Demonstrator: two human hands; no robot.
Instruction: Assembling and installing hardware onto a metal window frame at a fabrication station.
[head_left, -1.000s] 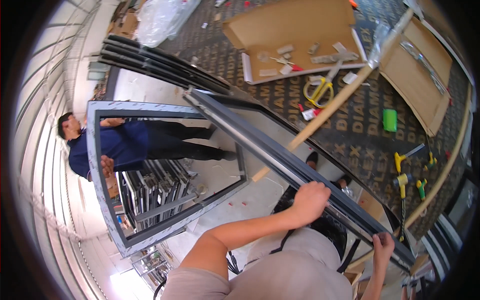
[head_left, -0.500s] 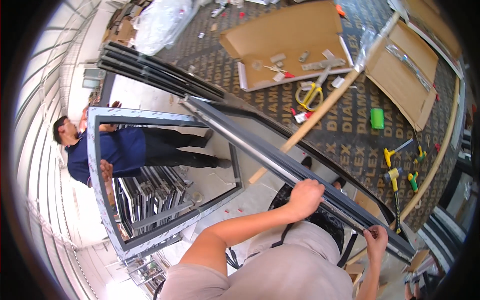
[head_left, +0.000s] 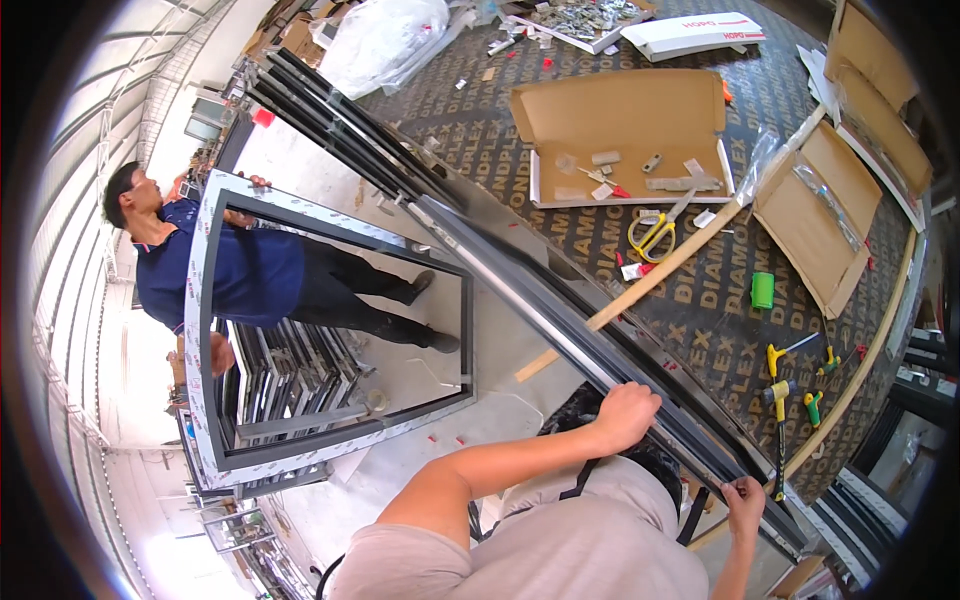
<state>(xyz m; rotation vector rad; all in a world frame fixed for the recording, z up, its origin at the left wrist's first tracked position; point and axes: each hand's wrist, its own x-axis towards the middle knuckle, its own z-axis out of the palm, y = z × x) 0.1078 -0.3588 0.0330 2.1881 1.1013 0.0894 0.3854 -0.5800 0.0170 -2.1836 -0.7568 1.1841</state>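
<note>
A long dark grey window frame (head_left: 560,325) is seen nearly edge-on, running diagonally from the centre to the lower right. My left hand (head_left: 628,415) is closed on its near edge, about two thirds of the way down. Farther right, my right hand (head_left: 744,503) pinches the same edge close to the lower end, fingers bent. What lies under the fingertips is hidden. Beneath the frame, a wooden strip (head_left: 655,283) crosses from the workbench and sticks out on my side.
The patterned workbench (head_left: 690,325) carries yellow scissors (head_left: 652,238), an open cardboard box (head_left: 620,110), a green block (head_left: 762,290) and a yellow-headed hammer (head_left: 780,420). At left a person in dark blue holds a film-edged frame (head_left: 205,330). Stacked black profiles (head_left: 330,125) lie at the far end.
The view has shifted. The gap between the grey frame and the black one behind it has narrowed. My hands keep their grip. The person's frame at left has turned slightly.
</note>
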